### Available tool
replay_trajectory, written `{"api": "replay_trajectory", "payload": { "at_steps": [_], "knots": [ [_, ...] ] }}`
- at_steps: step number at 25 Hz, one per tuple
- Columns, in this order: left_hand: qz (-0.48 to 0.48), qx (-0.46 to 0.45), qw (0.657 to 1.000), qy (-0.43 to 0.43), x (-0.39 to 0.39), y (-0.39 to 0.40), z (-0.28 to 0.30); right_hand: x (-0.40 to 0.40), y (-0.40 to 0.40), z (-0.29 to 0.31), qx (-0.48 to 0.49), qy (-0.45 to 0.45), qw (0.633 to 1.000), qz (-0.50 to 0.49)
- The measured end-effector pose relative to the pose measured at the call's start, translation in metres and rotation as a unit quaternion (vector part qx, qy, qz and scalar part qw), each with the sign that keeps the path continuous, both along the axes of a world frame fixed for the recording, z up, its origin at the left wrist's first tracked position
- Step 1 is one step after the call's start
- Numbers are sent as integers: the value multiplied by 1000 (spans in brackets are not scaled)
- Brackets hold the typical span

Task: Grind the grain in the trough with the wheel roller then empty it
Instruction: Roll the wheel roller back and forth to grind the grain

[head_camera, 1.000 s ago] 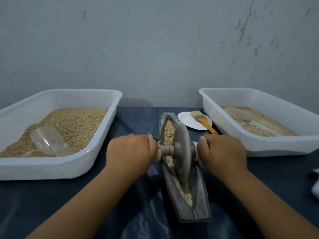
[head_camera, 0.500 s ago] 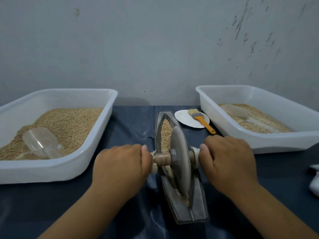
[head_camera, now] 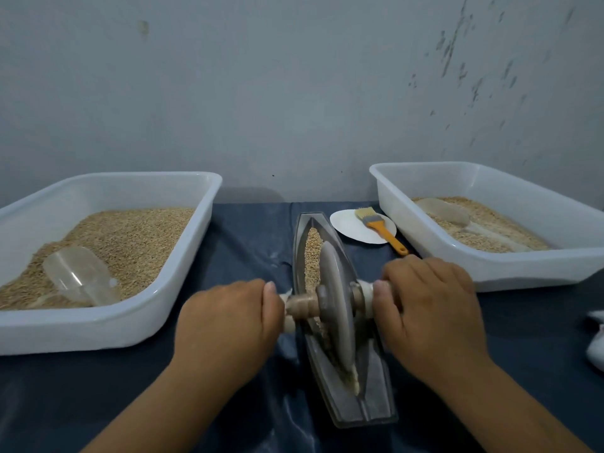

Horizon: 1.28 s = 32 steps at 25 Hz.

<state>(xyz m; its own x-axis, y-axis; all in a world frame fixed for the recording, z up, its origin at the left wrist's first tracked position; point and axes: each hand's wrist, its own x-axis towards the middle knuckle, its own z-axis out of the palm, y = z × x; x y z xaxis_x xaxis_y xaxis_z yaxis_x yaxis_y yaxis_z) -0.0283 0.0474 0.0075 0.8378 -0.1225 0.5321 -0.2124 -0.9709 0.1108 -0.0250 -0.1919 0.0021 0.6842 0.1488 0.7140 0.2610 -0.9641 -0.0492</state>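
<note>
A grey boat-shaped trough (head_camera: 379, 400) lies lengthwise on the dark cloth, with grain (head_camera: 312, 253) showing in its far half. A grey disc, the wheel roller (head_camera: 335, 308), stands upright in the trough near its middle. Its wooden axle sticks out on both sides. My left hand (head_camera: 225, 325) is closed around the left end of the axle. My right hand (head_camera: 428, 312) is closed around the right end. The wheel hides the grain under it.
A white tub (head_camera: 108, 328) of grain with a clear scoop (head_camera: 78, 276) stands at the left. Another white tub (head_camera: 523, 269) with grain and a scoop stands at the right. An orange-handled brush (head_camera: 382, 228) rests on a white plate (head_camera: 349, 228) behind the trough. A white object (head_camera: 596, 341) sits at the right edge.
Both hands have pulled the wheel roller toward me along the trough, uncovering more grain at the far end.
</note>
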Motion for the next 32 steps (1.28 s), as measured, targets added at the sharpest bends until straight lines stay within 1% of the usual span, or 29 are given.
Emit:
{"api": "replay_trajectory", "payload": {
  "at_steps": [1,2,4,6,7,9,10,11,13,14,15,16,17,18,19,21,22,24,25,26,28,29,30,31,32],
  "knots": [
    [-6,2,1000,-10,-1,1,-1,0,-2,-1,1,-3,1000,4],
    [-6,31,999,-9,3,0,0,4,-2,1,-1,10,1000,-2],
    [26,133,991,-6,25,-7,8,24,8,10,-8,63,997,-39],
    [33,193,981,-9,51,-9,13,48,17,23,-3,130,989,-71],
    [29,221,975,13,59,-11,17,57,19,26,-5,151,985,-80],
    [19,247,968,47,55,-12,19,56,20,27,-9,156,984,-82],
    [25,231,971,54,48,-9,17,48,19,25,-9,141,987,-77],
    [28,194,979,51,39,-5,12,37,17,20,0,109,992,-61],
    [27,88,995,37,18,-2,4,11,13,8,18,39,999,-23],
    [12,38,999,28,9,-1,0,2,8,2,11,17,1000,-10],
    [-2,9,1000,5,5,1,-3,-3,3,-2,2,4,1000,-3],
    [-7,24,1000,5,3,1,-3,-3,-1,-3,-3,0,1000,-1],
    [2,69,997,17,7,-1,-3,1,-1,-3,-6,9,1000,-8],
    [20,115,993,19,15,-4,0,9,2,0,-6,30,999,-21],
    [30,130,991,5,28,-5,3,21,7,6,-3,65,997,-38],
    [40,195,980,24,54,-8,14,48,18,20,3,133,988,-73],
    [44,230,971,46,61,-11,18,58,21,25,7,150,985,-82],
    [39,240,968,70,62,-11,20,59,23,28,6,150,985,-89],
    [40,220,973,61,55,-9,18,53,21,25,-4,143,986,-87],
    [41,218,973,55,45,-7,14,41,19,20,-7,123,990,-72],
    [29,92,995,39,19,-3,4,11,14,7,19,65,997,-22],
    [12,26,999,30,7,-3,5,0,9,2,23,43,999,-6],
    [-1,-3,1000,1,2,-2,6,-6,3,0,22,31,999,4],
    [-12,0,1000,-20,1,-2,7,-6,-2,0,18,31,999,10],
    [-21,23,999,-39,5,-3,8,-2,-4,2,12,42,999,8]
  ]
}}
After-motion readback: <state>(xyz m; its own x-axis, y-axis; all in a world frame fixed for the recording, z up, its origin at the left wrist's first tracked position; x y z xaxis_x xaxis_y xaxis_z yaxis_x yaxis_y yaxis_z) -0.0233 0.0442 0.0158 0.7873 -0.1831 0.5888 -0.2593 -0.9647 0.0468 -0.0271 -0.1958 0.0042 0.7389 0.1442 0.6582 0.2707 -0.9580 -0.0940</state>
